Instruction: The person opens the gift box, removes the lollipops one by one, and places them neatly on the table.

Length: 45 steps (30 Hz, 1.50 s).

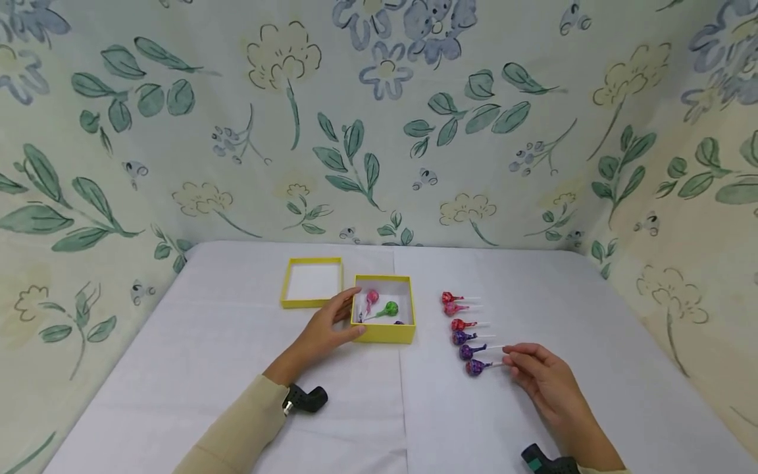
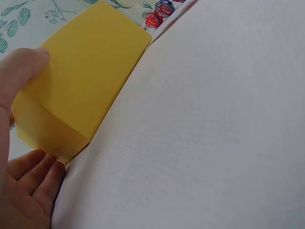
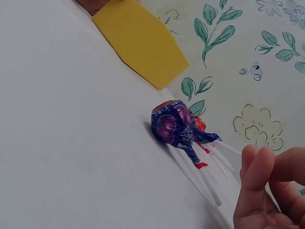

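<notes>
From my end, I see the left hand (image 1: pixel 322 332) holding a yellow box (image 1: pixel 385 334) at its left side: the thumb presses the near wall while the fingers curl along the side wall. The box stands upright and uncovered on a white cloth (image 1: pixel 349 415), near the middle of the table. Inside it I make out a pink lollipop (image 1: pixel 372 296), a green lollipop (image 1: pixel 391 308) and part of a dark one at the near wall. The yellow lid (image 1: pixel 312 304) lies just beside the box, to its left, inner face up.

To the right, 6 lollipops form a row, sticks toward the right: 3 red or pink ones (image 1: pixel 458 324) farther off, 3 purple lollipops (image 1: pixel 459 338) nearer me. The right hand (image 1: pixel 547 385) is at the near end, thumb and fingertips pinching a purple lollipop's white stick; I cannot tell which of the nearest 2. Flowered fabric (image 1: pixel 379 145) hangs behind.
</notes>
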### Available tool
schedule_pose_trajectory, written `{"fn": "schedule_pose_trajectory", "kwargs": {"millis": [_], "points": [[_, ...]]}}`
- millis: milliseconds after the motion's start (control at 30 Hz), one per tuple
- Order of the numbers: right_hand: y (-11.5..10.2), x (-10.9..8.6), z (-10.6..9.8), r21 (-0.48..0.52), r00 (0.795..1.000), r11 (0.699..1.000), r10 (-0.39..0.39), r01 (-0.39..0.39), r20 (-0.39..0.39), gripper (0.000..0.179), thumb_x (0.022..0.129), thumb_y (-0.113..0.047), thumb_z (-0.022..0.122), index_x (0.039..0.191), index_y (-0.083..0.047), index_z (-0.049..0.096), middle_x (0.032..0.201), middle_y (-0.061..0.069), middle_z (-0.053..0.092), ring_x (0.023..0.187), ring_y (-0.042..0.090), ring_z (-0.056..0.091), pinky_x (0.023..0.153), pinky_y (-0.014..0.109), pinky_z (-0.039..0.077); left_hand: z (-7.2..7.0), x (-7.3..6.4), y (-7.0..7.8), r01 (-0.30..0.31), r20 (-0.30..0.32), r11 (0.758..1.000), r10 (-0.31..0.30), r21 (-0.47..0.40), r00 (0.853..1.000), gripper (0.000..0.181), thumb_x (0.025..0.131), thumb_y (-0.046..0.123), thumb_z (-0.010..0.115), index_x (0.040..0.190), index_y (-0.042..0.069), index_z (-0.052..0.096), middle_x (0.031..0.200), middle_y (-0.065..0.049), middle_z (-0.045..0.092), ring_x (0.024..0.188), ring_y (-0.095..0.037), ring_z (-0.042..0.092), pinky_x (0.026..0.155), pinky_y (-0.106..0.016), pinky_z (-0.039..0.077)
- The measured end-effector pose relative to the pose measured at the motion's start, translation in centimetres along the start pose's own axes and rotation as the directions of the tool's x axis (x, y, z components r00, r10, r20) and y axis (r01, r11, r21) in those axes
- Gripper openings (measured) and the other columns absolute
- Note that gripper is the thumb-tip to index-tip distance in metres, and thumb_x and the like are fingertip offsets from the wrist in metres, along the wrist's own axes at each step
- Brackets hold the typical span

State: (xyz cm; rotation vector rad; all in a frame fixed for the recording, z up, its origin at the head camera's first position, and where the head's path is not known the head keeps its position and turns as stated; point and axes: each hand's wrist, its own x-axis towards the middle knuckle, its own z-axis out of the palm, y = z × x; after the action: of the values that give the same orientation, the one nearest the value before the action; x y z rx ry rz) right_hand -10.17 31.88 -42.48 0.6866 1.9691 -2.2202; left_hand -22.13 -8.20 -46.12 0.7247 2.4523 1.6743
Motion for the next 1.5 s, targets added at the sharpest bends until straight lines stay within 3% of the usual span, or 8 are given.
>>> {"fn": "schedule_pose_trajectory", "kwargs": {"millis": [167,400,600,800,967,1200,1500], "points": [[-1.0,-0.5,-0.7,0.026,0.999,0.999,-0.045,0.046,-0.018,0.028,0.095,-0.021,0.062,0.12,-0.009,0.058,0.105,-0.005,0.067,0.095,0.011,0.065,0.087,0.023,0.055,-0.1,0.2,-0.1,-0.021,0.007,1.0,0.021,-0.006,1.0,0.078,0.084,0.036,0.075,0.149,0.023,0.035,0.15,-0.001,0.039,0.133,-0.016,0.042,0.109,-0.033,0.038],[-2.8,-0.7,-0.2,0.051,0.977,0.98,-0.198,0.195,0.082,0.025,0.09,-0.02,0.069,0.111,-0.008,0.061,0.103,-0.002,0.068,0.094,0.011,0.067,0.084,0.022,0.055,-0.2,-0.1,0.2,-0.014,-0.009,1.0,0.014,-0.006,1.0,0.077,0.085,0.026,0.076,0.149,0.02,0.035,0.15,-0.005,0.037,0.135,-0.023,0.041,0.111,-0.04,0.037],[-4.4,-0.6,3.3,-0.002,0.952,0.967,-0.252,0.256,0.173,0.034,0.091,-0.02,0.067,0.117,-0.001,0.055,0.106,0.001,0.065,0.095,0.012,0.067,0.085,0.022,0.055,-0.3,-0.6,1.0,-0.014,-0.016,0.999,0.013,-0.04,1.0,0.076,0.085,0.019,0.075,0.149,0.012,0.034,0.151,-0.013,0.037,0.135,-0.03,0.04,0.111,-0.046,0.034],[-6.0,-0.2,7.7,-0.012,0.932,0.96,-0.268,0.279,0.242,0.037,0.092,-0.021,0.067,0.117,0.002,0.053,0.106,0.006,0.063,0.096,0.016,0.066,0.086,0.023,0.055,-0.4,-0.7,0.0,0.0,-0.011,1.0,0.0,-0.016,1.0,0.078,0.084,0.032,0.076,0.15,0.02,0.035,0.15,-0.001,0.037,0.136,-0.019,0.04,0.111,-0.036,0.036],[-7.0,0.4,11.1,-0.027,0.933,0.962,-0.255,0.27,0.254,0.035,0.092,-0.02,0.068,0.115,0.001,0.054,0.113,0.014,0.06,0.095,0.021,0.064,0.086,0.025,0.055,-0.5,-0.4,-0.2,-0.009,-0.005,1.0,0.009,-0.028,1.0,0.078,0.084,0.035,0.075,0.149,0.023,0.035,0.151,0.003,0.036,0.136,-0.017,0.039,0.111,-0.035,0.036],[-7.3,1.4,15.7,0.001,0.942,0.976,-0.212,0.219,0.26,0.031,0.092,-0.017,0.067,0.116,-0.001,0.056,0.115,0.014,0.06,0.099,0.025,0.063,0.089,0.028,0.055,-0.3,-0.1,-0.3,-0.026,-0.02,0.999,0.025,-0.035,0.999,0.076,0.085,0.019,0.075,0.149,0.014,0.035,0.151,-0.009,0.037,0.136,-0.027,0.039,0.111,-0.045,0.035],[-6.5,2.4,19.3,0.057,0.93,0.982,-0.19,0.181,0.314,0.031,0.092,-0.015,0.067,0.117,0.0,0.057,0.111,0.014,0.062,0.095,0.024,0.063,0.091,0.031,0.054,-0.1,0.1,-0.5,-0.039,0.002,0.999,0.039,-0.021,0.999,0.077,0.083,0.034,0.077,0.148,0.024,0.036,0.15,0.003,0.038,0.135,-0.016,0.041,0.109,-0.033,0.038]]}}
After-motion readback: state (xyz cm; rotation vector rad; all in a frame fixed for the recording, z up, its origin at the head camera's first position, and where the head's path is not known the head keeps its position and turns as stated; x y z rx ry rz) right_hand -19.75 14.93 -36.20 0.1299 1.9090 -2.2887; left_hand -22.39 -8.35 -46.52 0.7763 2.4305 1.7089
